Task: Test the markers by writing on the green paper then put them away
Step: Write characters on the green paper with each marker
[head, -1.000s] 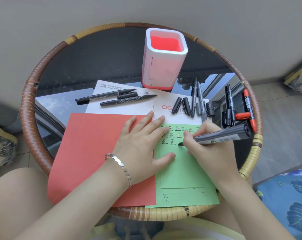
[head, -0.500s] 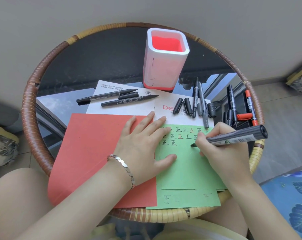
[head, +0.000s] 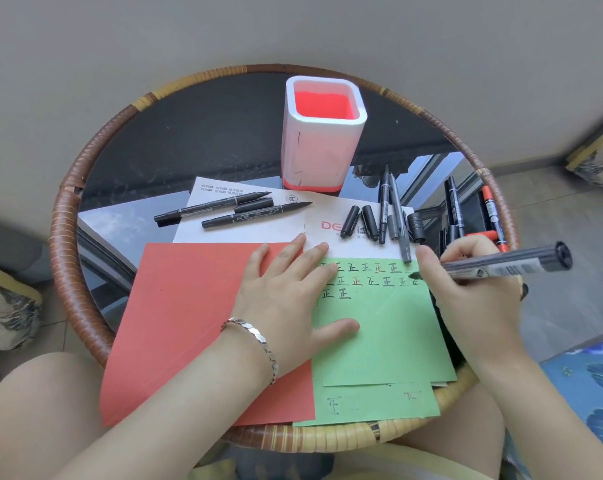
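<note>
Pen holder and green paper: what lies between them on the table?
In the head view, a white printed sheet lies between the pen holder and the green paper, with loose black caps on it.

A red paper sheet (head: 189, 323) lies on the round, rattan-rimmed glass tabletop (head: 62, 220), overlapping a white printed sheet (head: 258, 230). A blue patterned cushion (head: 591, 382) sits at the lower right.

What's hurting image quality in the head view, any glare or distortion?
Head view: fisheye bends the edges, so the table rim bulges; its glossy top mirrors window frames; the pen holder interior is blown-out red; the green paper and its writing are sharp; the marker in the right hand looks slightly soft.
</note>
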A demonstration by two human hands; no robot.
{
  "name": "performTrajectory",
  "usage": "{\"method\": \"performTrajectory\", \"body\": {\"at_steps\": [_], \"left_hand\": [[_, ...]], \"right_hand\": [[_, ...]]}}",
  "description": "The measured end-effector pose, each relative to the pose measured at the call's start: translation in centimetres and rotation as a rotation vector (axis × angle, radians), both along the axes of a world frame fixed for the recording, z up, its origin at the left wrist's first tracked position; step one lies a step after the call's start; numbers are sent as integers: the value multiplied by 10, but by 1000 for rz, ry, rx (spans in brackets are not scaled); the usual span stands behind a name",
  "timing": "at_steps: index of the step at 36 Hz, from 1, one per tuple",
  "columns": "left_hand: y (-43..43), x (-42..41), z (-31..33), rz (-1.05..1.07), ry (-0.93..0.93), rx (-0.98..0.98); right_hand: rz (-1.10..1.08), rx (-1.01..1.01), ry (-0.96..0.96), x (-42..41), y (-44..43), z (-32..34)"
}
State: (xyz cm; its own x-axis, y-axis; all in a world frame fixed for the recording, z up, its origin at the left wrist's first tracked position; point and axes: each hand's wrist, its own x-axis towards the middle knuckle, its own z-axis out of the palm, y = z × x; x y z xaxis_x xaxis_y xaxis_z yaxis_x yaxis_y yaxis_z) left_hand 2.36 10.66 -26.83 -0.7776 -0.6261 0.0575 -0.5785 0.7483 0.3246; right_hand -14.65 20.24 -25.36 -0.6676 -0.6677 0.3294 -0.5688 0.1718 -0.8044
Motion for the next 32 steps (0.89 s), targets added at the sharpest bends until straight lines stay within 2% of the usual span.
{"method": "performTrajectory", "body": {"at_steps": [7,13,19,23,26,32], "left_hand": [[2,-8,0,-71,4,-69],[0,-7,-12,-97,129,-45],[1,-7,-13,-94,182,-14],[1,-7,-14,-90,192,-19],[0,-7,-14,-94,186,-28],[0,-6,-14,-87,173,-25]], "right_hand": [[215,55,14,-12,-9,21],[269,217,267,-23,-9,28],[243,411,747,-64,-16,20],[180,458,886,-73,-27,14],[175,492,932,-77,-38,6],[190,538,862,-76,-47,4]]}}
